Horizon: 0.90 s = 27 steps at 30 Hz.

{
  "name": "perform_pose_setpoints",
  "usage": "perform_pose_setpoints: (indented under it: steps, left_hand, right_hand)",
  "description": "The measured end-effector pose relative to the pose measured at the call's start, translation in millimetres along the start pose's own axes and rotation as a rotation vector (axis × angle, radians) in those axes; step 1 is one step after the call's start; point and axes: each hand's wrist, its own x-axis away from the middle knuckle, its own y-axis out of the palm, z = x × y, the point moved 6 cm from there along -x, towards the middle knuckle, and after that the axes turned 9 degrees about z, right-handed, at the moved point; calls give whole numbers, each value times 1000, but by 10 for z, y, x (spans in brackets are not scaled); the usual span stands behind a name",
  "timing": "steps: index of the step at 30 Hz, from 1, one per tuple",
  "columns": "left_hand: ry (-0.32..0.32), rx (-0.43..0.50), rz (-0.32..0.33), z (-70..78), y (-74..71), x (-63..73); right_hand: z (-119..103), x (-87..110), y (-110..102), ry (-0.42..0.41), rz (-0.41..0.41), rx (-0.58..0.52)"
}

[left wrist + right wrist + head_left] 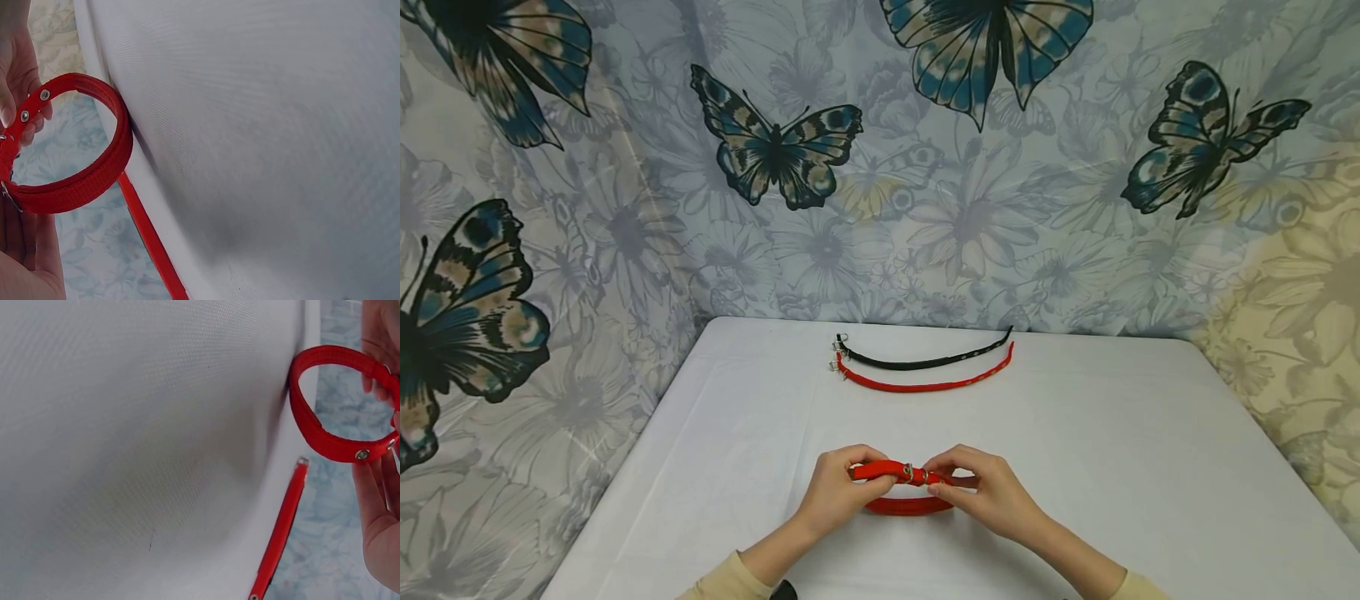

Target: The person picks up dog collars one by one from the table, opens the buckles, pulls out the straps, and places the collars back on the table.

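A red collar (910,507) with metal eyelets is closed into a loop and stands low over the white table, in front of the person. My left hand (835,492) pinches the band on the left of the metal buckle (909,472). On the other side, my right hand (988,492) grips the strap end that passes through the buckle. In the left wrist view, the loop of the collar (119,144) hangs round and open, with two eyelets (45,95) showing on the strap by the right hand. Fingers partly hide the buckle in both wrist views.
Farther back on the white table (760,417), a black collar (910,365) and another red collar (917,387) lie stretched out in curves, buckles toward the left. Behind the table hangs a butterfly-patterned cloth (955,242). A small dark object (784,590) shows at the bottom edge.
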Motion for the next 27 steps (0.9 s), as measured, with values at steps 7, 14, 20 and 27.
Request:
perform_pose_setpoints:
  steps: [7,14,20,27]
  left_hand:
    - [-20,-6,13,-36,-25,1]
    - [-44,16,-4,-95,-31,4]
    - [-70,38,-5,-339,-7,-21]
    - [-46,97,-26,-432,28,-22]
  right_hand:
    - [4,2,14,-29,-40,-7]
    - [-14,4,17,-64,-65,1]
    - [-31,-3,22,-67,-59,27]
    - [-286,-61,29,-69,0,49]
